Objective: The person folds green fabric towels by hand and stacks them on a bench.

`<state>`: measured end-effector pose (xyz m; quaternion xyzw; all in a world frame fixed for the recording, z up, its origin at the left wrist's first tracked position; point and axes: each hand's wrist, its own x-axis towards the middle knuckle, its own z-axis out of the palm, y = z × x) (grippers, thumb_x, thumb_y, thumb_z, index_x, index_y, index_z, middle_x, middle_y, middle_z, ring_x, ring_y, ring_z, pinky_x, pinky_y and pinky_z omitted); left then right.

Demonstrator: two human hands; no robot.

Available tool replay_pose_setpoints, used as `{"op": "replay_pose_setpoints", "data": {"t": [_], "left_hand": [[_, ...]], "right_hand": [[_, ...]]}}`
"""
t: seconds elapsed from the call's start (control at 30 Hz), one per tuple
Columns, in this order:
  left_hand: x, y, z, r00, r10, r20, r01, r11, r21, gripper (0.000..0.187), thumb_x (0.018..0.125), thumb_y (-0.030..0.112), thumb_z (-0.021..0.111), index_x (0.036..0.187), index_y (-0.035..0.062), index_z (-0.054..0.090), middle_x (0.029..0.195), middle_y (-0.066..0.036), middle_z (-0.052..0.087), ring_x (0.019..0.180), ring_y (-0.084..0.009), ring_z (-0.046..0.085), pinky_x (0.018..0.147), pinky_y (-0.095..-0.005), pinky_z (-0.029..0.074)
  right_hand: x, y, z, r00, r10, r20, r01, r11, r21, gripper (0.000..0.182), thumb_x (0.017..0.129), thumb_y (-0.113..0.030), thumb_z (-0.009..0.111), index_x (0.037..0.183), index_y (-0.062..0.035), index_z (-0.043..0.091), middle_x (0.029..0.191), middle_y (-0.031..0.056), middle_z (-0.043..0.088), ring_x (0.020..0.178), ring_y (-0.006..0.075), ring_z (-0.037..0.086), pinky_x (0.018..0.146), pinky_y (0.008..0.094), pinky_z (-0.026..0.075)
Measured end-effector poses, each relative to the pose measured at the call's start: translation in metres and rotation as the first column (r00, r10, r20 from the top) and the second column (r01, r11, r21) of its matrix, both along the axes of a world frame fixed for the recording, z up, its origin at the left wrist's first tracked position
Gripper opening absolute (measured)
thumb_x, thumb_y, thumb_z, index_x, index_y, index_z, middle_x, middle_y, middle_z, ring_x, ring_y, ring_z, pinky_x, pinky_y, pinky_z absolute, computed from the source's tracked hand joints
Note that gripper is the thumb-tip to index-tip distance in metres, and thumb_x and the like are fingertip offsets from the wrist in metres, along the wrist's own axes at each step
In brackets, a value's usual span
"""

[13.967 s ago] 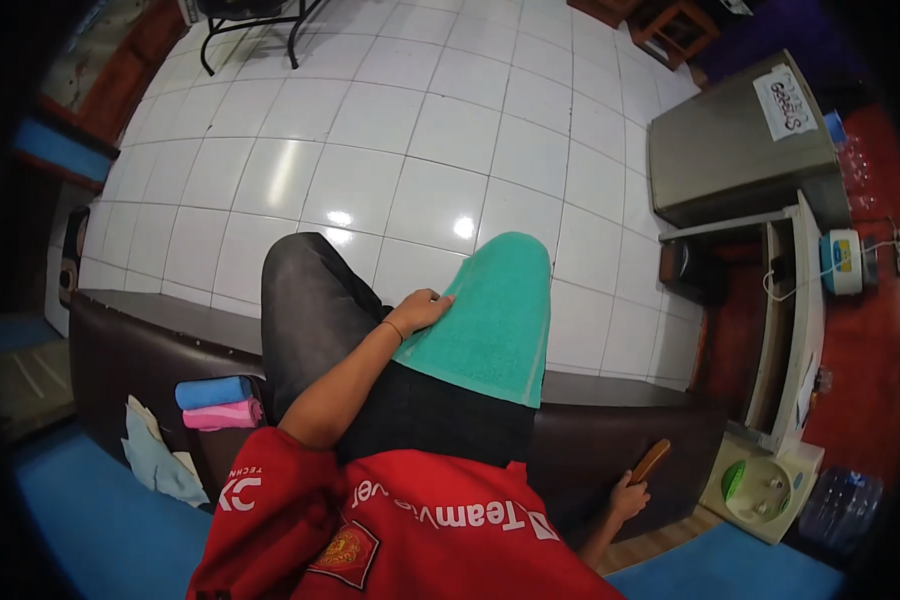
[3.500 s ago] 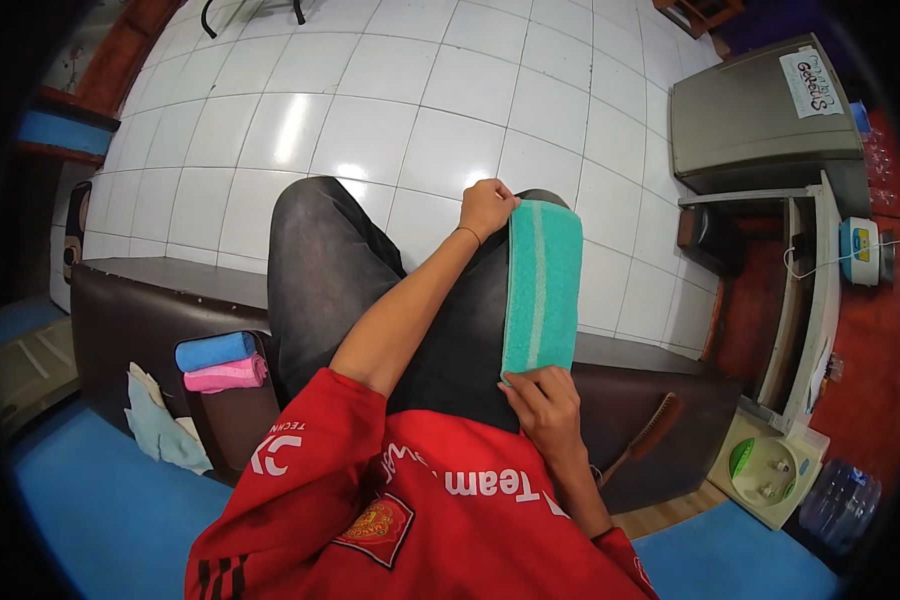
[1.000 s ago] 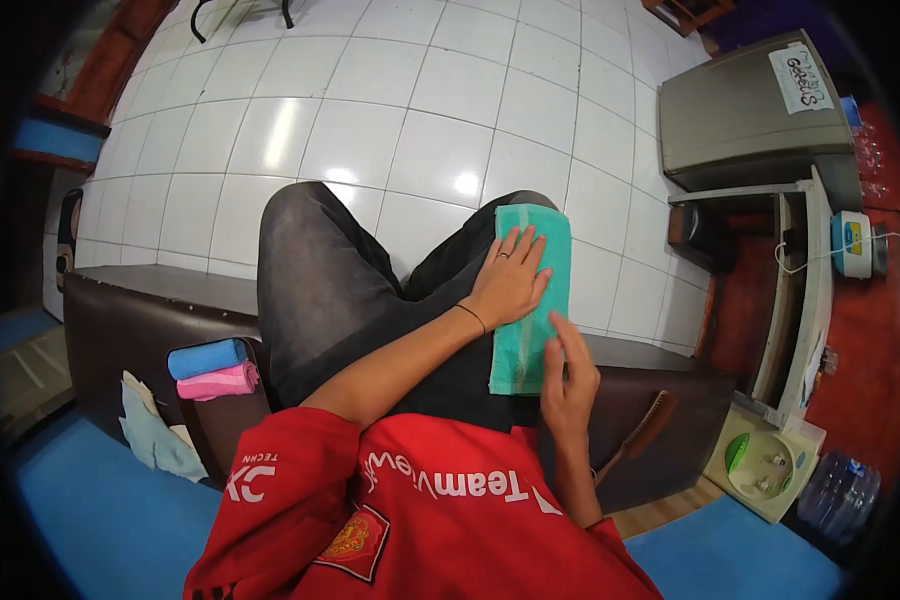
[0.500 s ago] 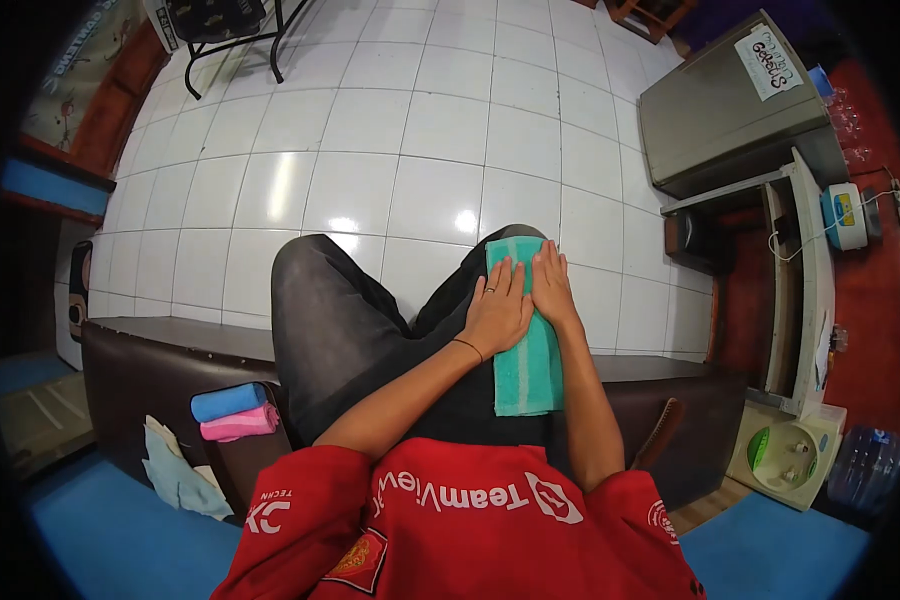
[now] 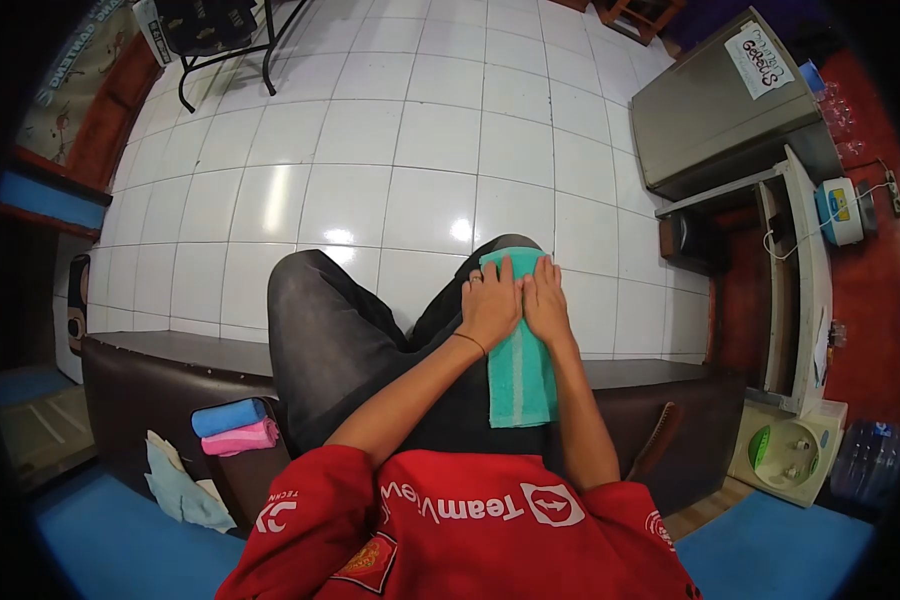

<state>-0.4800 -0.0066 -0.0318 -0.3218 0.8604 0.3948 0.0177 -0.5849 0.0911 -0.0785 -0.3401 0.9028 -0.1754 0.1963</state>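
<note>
A green towel [image 5: 522,385] with pale stripes lies lengthwise in a folded strip along the right thigh, its far end at the knee. My left hand [image 5: 490,307] rests palm down on the towel's far part, fingers slightly bent and a little apart, with a ring on one finger. Right beside it, my right hand [image 5: 546,308] lies along the towel's right edge, its fingers stretched forward. The hands touch or nearly touch at the thumbs. What is under the palms is hidden.
To the left on the dark brown bench [image 5: 180,365] are a rolled blue towel [image 5: 228,417] and a rolled pink towel [image 5: 240,437]. Pale cloths [image 5: 185,490] lie beside them. A brown comb-like item [image 5: 655,437] is on the right. A fridge [image 5: 715,110] stands at far right.
My left hand has shifted slightly left, and its fingers are more bent than before. My right hand stays on the towel's right side. The whole view has tilted a little.
</note>
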Motion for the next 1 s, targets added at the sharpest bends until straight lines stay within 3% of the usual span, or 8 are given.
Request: {"op": "replay_pose_setpoints", "data": {"t": [0.03, 0.1, 0.37, 0.53, 0.6, 0.7, 0.77, 1.0], "left_hand": [[-0.005, 0.001, -0.014, 1.0, -0.005, -0.001, 0.005, 1.0, 0.009, 0.053, 0.093, 0.029, 0.049, 0.134, -0.0043, 0.044, 0.137, -0.025, 0.044, 0.125, -0.038, 0.046, 0.097, -0.0524, 0.039], [-0.014, 0.005, -0.06, 0.916, -0.088, -0.391, -0.093, 0.902, -0.421, 0.05, 0.096, 0.027, 0.046, 0.136, -0.0033, 0.043, 0.14, -0.024, 0.043, 0.128, -0.0427, 0.042, 0.1, -0.0524, 0.038], [-0.011, 0.001, -0.072, 0.972, 0.084, -0.22, -0.055, 0.99, 0.133, 0.064, 0.099, 0.043, 0.034, 0.148, 0.0031, 0.024, 0.153, -0.023, 0.025, 0.139, -0.0405, 0.028, 0.105, -0.0625, 0.03], [-0.009, 0.004, -0.054, 0.992, 0.05, -0.117, -0.045, 0.998, 0.045, 0.064, 0.097, 0.042, 0.039, 0.147, 0.0044, 0.028, 0.152, -0.023, 0.027, 0.139, -0.0392, 0.029, 0.105, -0.0636, 0.029], [-0.016, 0.012, -0.053, 0.997, 0.032, -0.074, -0.062, 0.888, -0.456, 0.058, 0.094, 0.037, 0.048, 0.141, 0.0038, 0.04, 0.148, -0.023, 0.034, 0.136, -0.0403, 0.033, 0.105, -0.0624, 0.029], [-0.028, 0.007, -0.043, 0.896, -0.226, -0.382, 0.042, 0.9, -0.433, 0.05, 0.09, 0.031, 0.055, 0.132, 0.0029, 0.05, 0.144, -0.021, 0.04, 0.134, -0.0417, 0.036, 0.107, -0.0613, 0.027], [-0.032, 0.014, -0.029, 0.915, -0.284, -0.287, 0.185, 0.927, -0.326, 0.049, 0.091, 0.03, 0.054, 0.132, 0.0037, 0.051, 0.144, -0.019, 0.042, 0.134, -0.0418, 0.034, 0.108, -0.0607, 0.026], [-0.027, 0.025, -0.043, 0.903, -0.366, -0.225, 0.298, 0.911, -0.286, 0.045, 0.092, 0.035, 0.049, 0.13, 0.0122, 0.057, 0.145, -0.01, 0.043, 0.139, -0.0382, 0.03, 0.11, -0.0593, 0.023]], "right_hand": [[0.007, 0.008, 0.002, 0.999, 0.048, -0.022, -0.05, 0.994, -0.099, 0.059, 0.1, -0.033, 0.033, 0.145, 0.0052, 0.027, 0.151, 0.0265, 0.027, 0.141, 0.0446, 0.021, 0.115, 0.0477, 0.021], [0.022, 0.024, 0.007, 0.988, 0.134, -0.076, -0.151, 0.945, -0.292, 0.054, 0.1, -0.025, 0.038, 0.14, 0.0116, 0.033, 0.146, 0.0318, 0.032, 0.138, 0.0469, 0.027, 0.115, 0.0464, 0.022], [0.091, 0.071, 0.056, 0.994, 0.043, 0.096, -0.011, 0.951, -0.31, 0.058, 0.103, -0.024, 0.035, 0.145, 0.0123, 0.019, 0.151, 0.0319, 0.02, 0.143, 0.0405, 0.018, 0.117, 0.0404, 0.016], [0.118, 0.103, 0.075, 0.945, -0.076, 0.319, 0.152, 0.964, -0.22, 0.063, 0.103, -0.029, 0.037, 0.143, 0.0152, 0.018, 0.148, 0.0364, 0.021, 0.141, 0.0451, 0.02, 0.115, 0.0427, 0.02], [0.123, 0.12, 0.081, 0.933, -0.072, 0.352, 0.137, 0.977, -0.163, 0.063, 0.103, -0.03, 0.037, 0.143, 0.0153, 0.018, 0.148, 0.0368, 0.022, 0.14, 0.0457, 0.022, 0.115, 0.0426, 0.02], [0.125, 0.134, 0.1, 0.918, -0.093, 0.384, 0.104, 0.995, -0.007, 0.062, 0.103, -0.031, 0.038, 0.142, 0.0154, 0.022, 0.146, 0.0375, 0.025, 0.138, 0.0471, 0.025, 0.114, 0.043, 0.022], [0.121, 0.139, 0.102, 0.918, -0.119, 0.378, 0.093, 0.992, 0.086, 0.062, 0.103, -0.031, 0.038, 0.141, 0.0153, 0.024, 0.145, 0.0379, 0.027, 0.137, 0.0478, 0.027, 0.114, 0.0433, 0.023], [0.085, 0.075, 0.098, 0.945, -0.218, 0.243, 0.279, 0.926, -0.255, 0.058, 0.104, -0.031, 0.032, 0.142, 0.0127, 0.028, 0.15, 0.0311, 0.026, 0.143, 0.039, 0.022, 0.116, 0.0389, 0.018]]}}
